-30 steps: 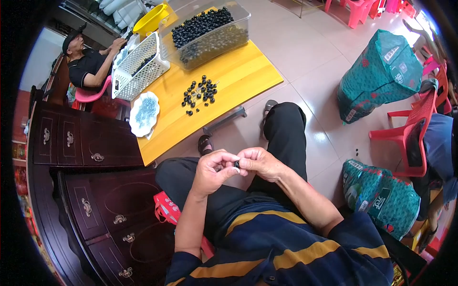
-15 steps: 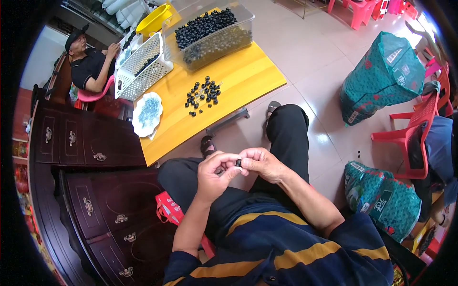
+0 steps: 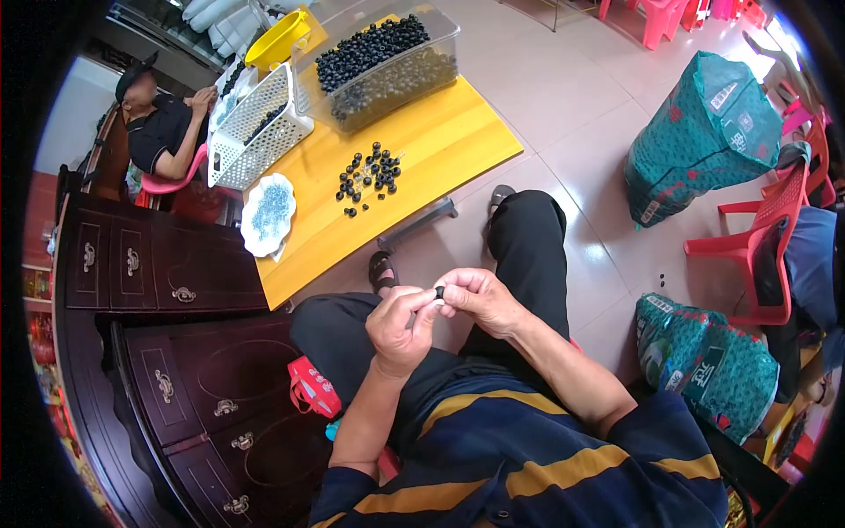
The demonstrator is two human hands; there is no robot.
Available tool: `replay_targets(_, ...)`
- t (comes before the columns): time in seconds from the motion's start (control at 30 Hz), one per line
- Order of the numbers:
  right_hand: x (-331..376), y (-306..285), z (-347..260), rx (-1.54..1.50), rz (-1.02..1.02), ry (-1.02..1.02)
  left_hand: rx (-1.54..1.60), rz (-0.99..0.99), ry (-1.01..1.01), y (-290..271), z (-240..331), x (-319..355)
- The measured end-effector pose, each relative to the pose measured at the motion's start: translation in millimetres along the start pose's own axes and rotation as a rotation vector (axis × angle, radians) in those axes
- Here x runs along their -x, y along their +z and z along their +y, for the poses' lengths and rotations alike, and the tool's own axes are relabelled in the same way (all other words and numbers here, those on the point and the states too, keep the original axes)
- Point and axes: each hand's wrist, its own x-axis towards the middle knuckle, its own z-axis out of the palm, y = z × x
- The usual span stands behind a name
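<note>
Above my lap, my left hand (image 3: 401, 326) and my right hand (image 3: 482, 301) meet fingertip to fingertip. Pinched between them is a small round black part (image 3: 439, 292), mostly covered by the fingers; its exact kind is too small to make out. Ahead on the yellow wooden table (image 3: 422, 172) lies a loose group of similar black round parts (image 3: 380, 167) with a few small clear pieces among them. A white scalloped dish (image 3: 258, 239) at the table's left edge holds many tiny pale-blue clear pieces.
A clear plastic bin (image 3: 400, 88) full of black parts stands at the table's back, beside a white perforated basket (image 3: 231, 158) and a yellow basin (image 3: 275, 42). Another person (image 3: 163, 132) sits far left. Dark drawers (image 3: 176, 352) stand left; teal bags (image 3: 695, 141) and a red chair (image 3: 757, 255) right.
Both hands have lifted slightly with the black part, and my left fingers have straightened, so more of the part shows. The view has shifted slightly.
</note>
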Motion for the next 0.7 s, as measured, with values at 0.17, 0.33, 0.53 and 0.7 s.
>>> replay_targets(0.17, 1, 0, -3, -0.025, -0.016, 0.027, 0.05, -0.004, -0.017, -3, -2, 0)
replay_targets(0.33, 1, -2, -13, -0.005, -0.14, 0.082, 0.695, -0.23, -0.523, -18, -2, -5)
replay_targets(0.53, 3, -6, -14, 0.069, -0.183, 0.159, 0.524, -0.471, -0.29, -29, -11, -15)
replay_targets(0.7, 3, -3, 3, 0.008, -0.076, 0.158, 0.532, -0.369, -0.339, -23, -16, -5)
